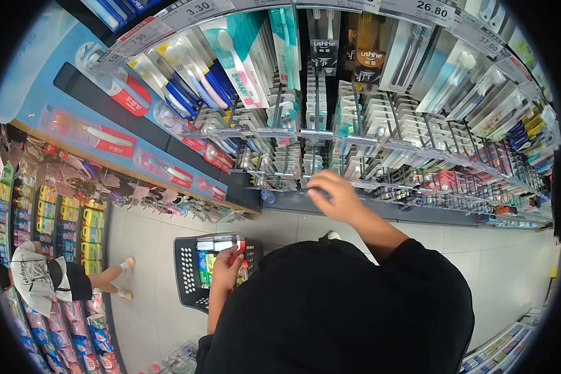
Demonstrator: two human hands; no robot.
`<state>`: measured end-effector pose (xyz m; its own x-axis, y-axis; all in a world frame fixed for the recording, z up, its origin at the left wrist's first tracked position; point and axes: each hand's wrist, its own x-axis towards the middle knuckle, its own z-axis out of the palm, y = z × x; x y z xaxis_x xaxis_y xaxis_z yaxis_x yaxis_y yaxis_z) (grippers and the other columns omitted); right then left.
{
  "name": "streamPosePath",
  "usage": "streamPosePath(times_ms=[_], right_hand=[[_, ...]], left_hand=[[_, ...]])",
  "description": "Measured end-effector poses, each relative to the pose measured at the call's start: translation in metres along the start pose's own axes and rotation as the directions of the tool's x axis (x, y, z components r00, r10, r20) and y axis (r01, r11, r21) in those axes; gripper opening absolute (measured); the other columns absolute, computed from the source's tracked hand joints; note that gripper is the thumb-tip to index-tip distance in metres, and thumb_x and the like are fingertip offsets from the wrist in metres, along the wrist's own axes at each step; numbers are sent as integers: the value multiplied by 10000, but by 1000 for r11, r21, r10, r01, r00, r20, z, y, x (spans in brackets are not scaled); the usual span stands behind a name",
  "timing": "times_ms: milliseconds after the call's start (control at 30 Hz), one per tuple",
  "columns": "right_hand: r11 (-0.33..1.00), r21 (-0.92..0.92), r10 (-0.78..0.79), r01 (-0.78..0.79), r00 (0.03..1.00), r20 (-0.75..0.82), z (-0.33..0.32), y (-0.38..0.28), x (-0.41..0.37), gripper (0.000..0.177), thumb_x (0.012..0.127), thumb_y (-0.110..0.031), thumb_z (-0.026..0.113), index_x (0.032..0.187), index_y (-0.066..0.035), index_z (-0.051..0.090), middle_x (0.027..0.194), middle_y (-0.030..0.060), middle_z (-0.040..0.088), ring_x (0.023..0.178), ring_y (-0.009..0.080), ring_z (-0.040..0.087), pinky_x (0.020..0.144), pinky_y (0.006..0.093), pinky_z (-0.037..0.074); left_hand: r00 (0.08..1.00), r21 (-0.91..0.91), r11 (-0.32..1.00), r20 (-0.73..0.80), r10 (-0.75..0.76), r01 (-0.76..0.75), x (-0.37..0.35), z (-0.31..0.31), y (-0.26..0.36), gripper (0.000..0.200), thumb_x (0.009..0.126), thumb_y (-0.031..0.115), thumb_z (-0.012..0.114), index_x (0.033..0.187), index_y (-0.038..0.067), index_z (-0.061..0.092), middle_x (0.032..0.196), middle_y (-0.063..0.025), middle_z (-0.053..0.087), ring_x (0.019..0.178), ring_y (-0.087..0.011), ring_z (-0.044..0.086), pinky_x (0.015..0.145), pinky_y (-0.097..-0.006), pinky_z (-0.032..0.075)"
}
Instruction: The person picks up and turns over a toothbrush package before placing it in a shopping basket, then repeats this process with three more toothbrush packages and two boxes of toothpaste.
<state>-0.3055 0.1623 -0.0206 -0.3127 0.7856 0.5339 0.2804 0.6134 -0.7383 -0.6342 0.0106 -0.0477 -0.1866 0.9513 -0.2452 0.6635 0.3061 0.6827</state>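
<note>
My left hand [226, 269] is over the dark shopping basket [186, 268], its fingers closed round a small red and white item [237, 247]. Several boxed and packaged goods lie in the basket beneath it. My right hand [334, 194] is raised in front of the lower shelf rows, fingers curled, near the shelf edge; whether anything small is between them is hidden. Ahead hang rows of packaged toothbrushes [234, 59], with a black "ushine" pack [325, 55] at the top centre.
Price labels [199, 7] line the upper shelf edge. A blue display panel [37, 93] with red toothbrush packs stands at the left. Another person [43, 274] in a white shirt is at the far left by shelves of bottles and bags. Pale tiled floor [149, 249] lies below.
</note>
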Motion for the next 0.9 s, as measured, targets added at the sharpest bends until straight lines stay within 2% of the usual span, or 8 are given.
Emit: streamPosePath(times_ms=[67,167,300,400,533,667,867,900], right_hand=[[996,5,93,-94,992,90,20,25,-12,289,817,-91,632,1086,-13,561,1054,135,574,953,232,578,766,332,494],[926,102,374,-364,922,-99,34,57,-5,361,833,-121,625,1156,9,528,1120,165,556,1006,269,576,767,315,496],[820,-98,542,-565,820,-184,41,107,26,623,799,-193,657,1300,61,387,1247,250,478,1134,375,499,953,407,415],[745,27,646,-667,710,-279,46,129,48,698,776,-177,673,1334,71,335,1262,288,457,1180,395,460,989,414,381],[822,-7,501,-570,728,-467,48,149,64,626,760,-126,701,1285,55,410,1187,271,527,1112,390,514,958,417,402],[827,91,527,-554,710,-466,50,159,64,494,766,-137,727,1172,12,488,1110,194,587,1045,337,557,890,407,429],[806,230,592,-546,757,-277,36,136,59,379,803,-54,636,1154,11,509,1047,149,603,951,267,598,840,343,457],[839,145,542,-524,789,-288,34,131,57,370,809,-58,633,1151,10,508,1048,143,600,951,256,597,838,335,457]], left_hand=[[989,265,963,-150,-1,41,-2,8,-9,492,775,254,683,1156,-30,554,1116,-261,558,1020,-396,557,897,-412,447],[956,167,949,-166,-240,267,-5,12,-3,531,763,276,689,1175,-22,540,1101,-277,563,1024,-398,558,891,-418,446],[955,140,949,-142,-262,282,-5,12,4,526,760,262,677,1180,-23,537,1090,-286,570,1027,-407,556,896,-418,444],[951,159,944,-159,-264,289,-5,18,-1,534,760,259,674,1200,-13,541,1125,-281,566,1043,-400,557,900,-406,445],[927,76,933,-165,-337,353,-9,21,10,543,764,272,680,1211,-6,547,1127,-261,579,1025,-330,590,868,-372,467],[925,25,944,-211,-317,329,-15,28,3,506,759,238,685,1194,9,563,1146,-229,578,1008,-316,596,852,-372,479],[912,22,941,-254,-322,338,-18,32,5,475,741,203,689,1161,7,584,1162,-193,571,1020,-302,587,860,-369,477],[908,20,940,-263,-325,342,-18,33,7,475,740,201,690,1161,8,584,1164,-192,570,1019,-300,587,858,-369,478]])
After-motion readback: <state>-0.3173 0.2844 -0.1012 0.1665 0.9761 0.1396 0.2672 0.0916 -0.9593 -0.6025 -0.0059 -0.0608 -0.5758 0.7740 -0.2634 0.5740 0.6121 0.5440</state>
